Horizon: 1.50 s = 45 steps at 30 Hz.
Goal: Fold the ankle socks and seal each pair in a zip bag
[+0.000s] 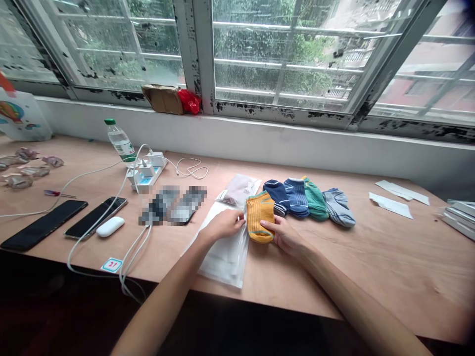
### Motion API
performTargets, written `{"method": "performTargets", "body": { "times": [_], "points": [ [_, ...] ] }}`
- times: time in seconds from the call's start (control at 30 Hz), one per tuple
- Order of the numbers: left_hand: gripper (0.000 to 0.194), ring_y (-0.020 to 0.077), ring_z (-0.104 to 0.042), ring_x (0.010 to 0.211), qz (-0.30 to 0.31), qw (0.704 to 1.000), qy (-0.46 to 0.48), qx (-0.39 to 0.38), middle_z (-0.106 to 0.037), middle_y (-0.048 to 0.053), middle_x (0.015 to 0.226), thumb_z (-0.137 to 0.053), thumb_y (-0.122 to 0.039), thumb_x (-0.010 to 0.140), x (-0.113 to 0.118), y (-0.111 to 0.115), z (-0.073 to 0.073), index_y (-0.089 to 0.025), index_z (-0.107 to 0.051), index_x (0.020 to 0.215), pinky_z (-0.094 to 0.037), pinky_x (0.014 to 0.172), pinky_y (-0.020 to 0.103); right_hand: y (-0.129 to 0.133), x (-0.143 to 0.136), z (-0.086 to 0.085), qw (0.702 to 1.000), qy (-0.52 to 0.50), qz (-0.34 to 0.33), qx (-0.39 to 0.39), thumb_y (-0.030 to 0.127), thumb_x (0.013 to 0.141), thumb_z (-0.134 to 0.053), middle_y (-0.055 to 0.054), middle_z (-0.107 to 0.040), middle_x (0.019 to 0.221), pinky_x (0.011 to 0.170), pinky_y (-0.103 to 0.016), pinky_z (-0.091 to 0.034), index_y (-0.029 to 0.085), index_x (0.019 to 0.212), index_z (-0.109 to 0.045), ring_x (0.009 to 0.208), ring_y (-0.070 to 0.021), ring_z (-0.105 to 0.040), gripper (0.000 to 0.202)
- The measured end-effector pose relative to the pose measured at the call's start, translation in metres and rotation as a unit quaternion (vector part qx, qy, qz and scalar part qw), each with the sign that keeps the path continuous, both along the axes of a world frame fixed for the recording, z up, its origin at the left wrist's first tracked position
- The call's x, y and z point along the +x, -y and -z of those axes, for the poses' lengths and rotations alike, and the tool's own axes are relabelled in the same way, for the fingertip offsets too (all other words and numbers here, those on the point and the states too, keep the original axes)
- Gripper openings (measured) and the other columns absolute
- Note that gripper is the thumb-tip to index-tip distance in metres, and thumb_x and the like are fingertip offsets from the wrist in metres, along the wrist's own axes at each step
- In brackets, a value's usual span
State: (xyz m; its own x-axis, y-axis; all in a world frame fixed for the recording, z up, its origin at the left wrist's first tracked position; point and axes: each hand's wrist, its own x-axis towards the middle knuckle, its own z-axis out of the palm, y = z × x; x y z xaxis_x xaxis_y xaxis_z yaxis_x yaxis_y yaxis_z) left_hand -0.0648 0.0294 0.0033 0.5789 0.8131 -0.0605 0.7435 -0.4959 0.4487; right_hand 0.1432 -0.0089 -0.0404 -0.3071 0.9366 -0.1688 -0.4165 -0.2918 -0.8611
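My right hand grips a yellow ankle sock with pale stripes and teal edging, thumb on its front. Just left of the sock, my left hand is closed, its thumb and fingertips together over the edge of a clear zip bag. What those fingertips pinch, if anything, I cannot make out. The bag lies flat on the table. Behind the yellow sock lie folded socks in a row: navy, blue, green and grey. A smaller printed plastic packet rests at the bag's far end.
Leftward on the wooden table are phones, a white case, cables, a power strip and a water bottle. White paper strips lie at right. A cardboard box sits on the sill.
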Motion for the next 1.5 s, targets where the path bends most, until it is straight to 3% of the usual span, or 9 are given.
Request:
{"method": "performTargets", "body": {
  "times": [0.1, 0.37, 0.6, 0.73, 0.9, 1.1, 1.3, 1.4, 1.5],
  "points": [
    [0.023, 0.0194, -0.063, 0.075, 0.009, 1.0, 0.012, -0.008, -0.07, 0.006, 0.085, -0.045, -0.033, 0.088, 0.0, 0.0, 0.001, -0.019, -0.062, 0.081, -0.039, 0.064, 0.026, -0.001, -0.002, 0.003, 0.999, -0.013, 0.024, 0.025, 0.022, 0.07, -0.079, -0.007, -0.071, 0.112, 0.084, -0.034, -0.057, 0.02, 0.109, -0.065, 0.096, -0.0215, -0.069, 0.041],
    [0.017, 0.0178, -0.058, 0.065, -0.038, 0.999, -0.034, -0.01, -0.065, 0.006, 0.073, -0.044, -0.024, 0.082, 0.004, 0.006, -0.002, -0.018, -0.05, 0.067, -0.033, 0.057, 0.027, 0.002, -0.005, -0.003, 0.997, -0.047, 0.053, 0.023, 0.02, 0.071, -0.079, -0.004, -0.068, 0.119, 0.085, -0.038, -0.057, 0.027, 0.118, -0.059, 0.101, -0.0217, -0.068, 0.052],
    [0.019, 0.015, -0.052, 0.062, -0.04, 0.998, 0.049, -0.025, -0.06, 0.002, 0.068, -0.042, -0.028, 0.082, 0.001, 0.02, -0.023, -0.019, -0.046, 0.066, -0.031, 0.055, 0.026, 0.001, -0.001, -0.011, 0.995, -0.083, 0.05, 0.01, 0.026, 0.075, -0.077, -0.003, -0.072, 0.106, 0.083, -0.027, -0.056, 0.021, 0.103, -0.066, 0.09, -0.0158, -0.069, 0.031],
    [0.021, 0.0141, -0.05, 0.059, -0.065, 0.995, 0.072, -0.018, -0.057, 0.001, 0.064, -0.044, -0.03, 0.081, 0.006, 0.035, -0.039, -0.019, -0.046, 0.064, -0.029, 0.052, 0.026, 0.004, -0.001, -0.016, 0.994, -0.096, 0.047, 0.017, 0.03, 0.078, -0.074, -0.001, -0.072, 0.104, 0.077, -0.026, -0.057, 0.023, 0.109, -0.065, 0.087, -0.0149, -0.069, 0.033],
    [0.02, 0.0151, -0.054, 0.061, -0.114, 0.987, 0.095, 0.053, -0.061, 0.003, 0.07, -0.045, -0.031, 0.085, 0.021, 0.049, -0.05, -0.019, -0.052, 0.07, -0.032, 0.054, 0.027, 0.008, 0.0, -0.023, 0.996, -0.08, 0.033, 0.025, 0.034, 0.077, -0.074, -0.002, -0.071, 0.11, 0.085, -0.029, -0.056, 0.024, 0.111, -0.064, 0.098, -0.0182, -0.068, 0.037],
    [0.021, 0.0158, -0.057, 0.063, -0.13, 0.976, 0.103, 0.137, -0.063, 0.004, 0.072, -0.041, -0.031, 0.091, 0.041, 0.039, -0.045, -0.019, -0.054, 0.08, -0.035, 0.056, 0.027, 0.005, -0.001, -0.023, 0.995, -0.041, 0.082, 0.036, 0.029, 0.072, -0.078, -0.002, -0.069, 0.115, 0.088, -0.033, -0.056, 0.026, 0.112, -0.064, 0.101, -0.0209, -0.066, 0.042],
    [0.021, 0.0172, -0.06, 0.07, -0.099, 0.973, 0.081, 0.192, -0.066, 0.004, 0.079, -0.04, -0.031, 0.094, 0.058, 0.036, -0.036, -0.019, -0.055, 0.086, -0.037, 0.06, 0.027, 0.006, -0.004, -0.029, 0.979, -0.028, 0.188, 0.081, 0.026, 0.068, -0.081, -0.002, -0.07, 0.109, 0.09, -0.035, -0.055, 0.026, 0.115, -0.062, 0.1, -0.022, -0.066, 0.05],
    [0.022, 0.0178, -0.06, 0.074, -0.091, 0.967, 0.078, 0.223, -0.066, 0.005, 0.082, -0.038, -0.03, 0.095, 0.064, 0.036, -0.035, -0.019, -0.054, 0.087, -0.039, 0.062, 0.028, 0.005, 0.003, -0.036, 0.975, -0.048, 0.195, 0.098, 0.023, 0.071, -0.078, -0.001, -0.071, 0.107, 0.092, -0.032, -0.053, 0.026, 0.111, -0.064, 0.101, -0.0198, -0.065, 0.043],
    [0.021, 0.018, -0.059, 0.078, -0.08, 0.961, 0.084, 0.251, -0.065, 0.005, 0.085, -0.037, -0.028, 0.096, 0.068, 0.03, -0.031, -0.019, -0.054, 0.087, -0.041, 0.066, 0.028, 0.004, 0.009, -0.037, 0.981, -0.069, 0.159, 0.086, 0.021, 0.073, -0.074, 0.0, -0.07, 0.11, 0.091, -0.032, -0.053, 0.026, 0.107, -0.066, 0.104, -0.0198, -0.064, 0.036]
  ]
}}
